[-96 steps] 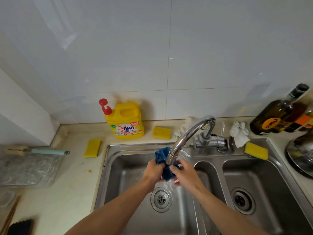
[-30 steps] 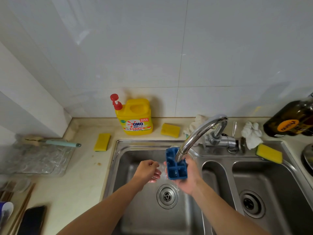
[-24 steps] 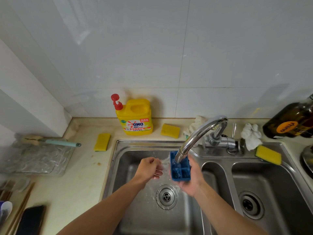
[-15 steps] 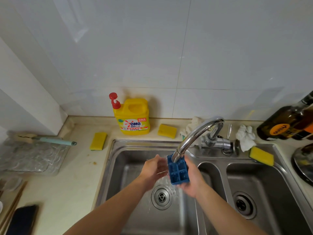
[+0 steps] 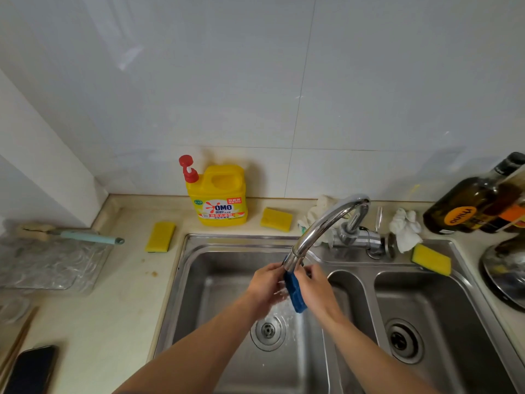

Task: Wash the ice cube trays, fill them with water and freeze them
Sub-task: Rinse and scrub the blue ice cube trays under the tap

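Both forearms reach forward over the left basin of the steel double sink [image 5: 199, 268] and meet under the curved chrome faucet [image 5: 326, 223]. The left hand [image 5: 265, 288] and right hand [image 5: 316, 291] face each other, fingers curled, both clamped on the blue ice cube tray [image 5: 295, 294] pressed between them. The tray stands on edge, only a narrow blue strip showing, its lower corner poking out below the palms. Water splashes just beneath the hands, above the drain [image 5: 267, 329].
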